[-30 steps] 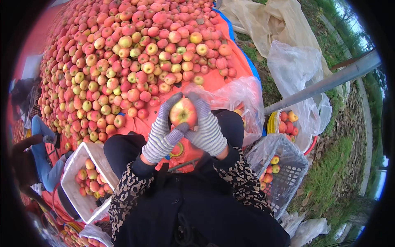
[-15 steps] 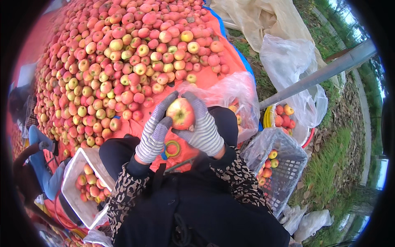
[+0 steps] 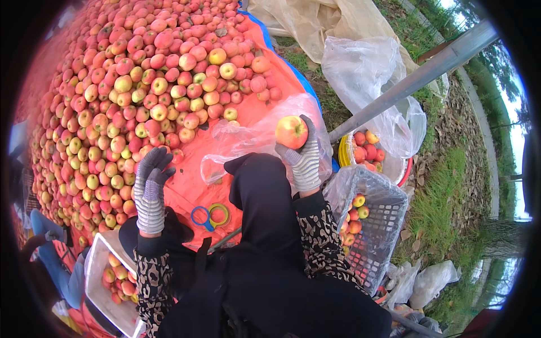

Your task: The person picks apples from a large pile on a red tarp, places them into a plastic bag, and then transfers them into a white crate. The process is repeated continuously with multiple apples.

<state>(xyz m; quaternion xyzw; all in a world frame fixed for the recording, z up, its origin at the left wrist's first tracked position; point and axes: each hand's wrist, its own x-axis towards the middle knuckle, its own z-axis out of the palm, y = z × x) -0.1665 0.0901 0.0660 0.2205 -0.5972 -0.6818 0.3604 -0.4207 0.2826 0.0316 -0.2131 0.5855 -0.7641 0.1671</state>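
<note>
My right hand (image 3: 304,160), in a grey striped glove, holds a red-yellow apple (image 3: 291,132) up over my knee, in front of a clear plastic bag (image 3: 256,138). My left hand (image 3: 150,183), gloved the same way, hovers with fingers spread and nothing in it, just at the near edge of a big heap of red and yellow apples (image 3: 141,101) lying on an orange sheet (image 3: 191,191). I sit with black-clad knees drawn up between both arms.
A grey mesh crate (image 3: 377,225) with a few apples stands at my right, a round basin of apples (image 3: 369,152) beyond it. A white crate (image 3: 107,276) with apples sits lower left. Blue and yellow tape rings (image 3: 211,215) lie on the sheet. A metal pole (image 3: 417,76) slants right. Another person's arm (image 3: 51,248) shows at left.
Both hands were clasped around the apple. Now the left hand has let go and moved left toward the heap, while the right hand carries the apple to the right.
</note>
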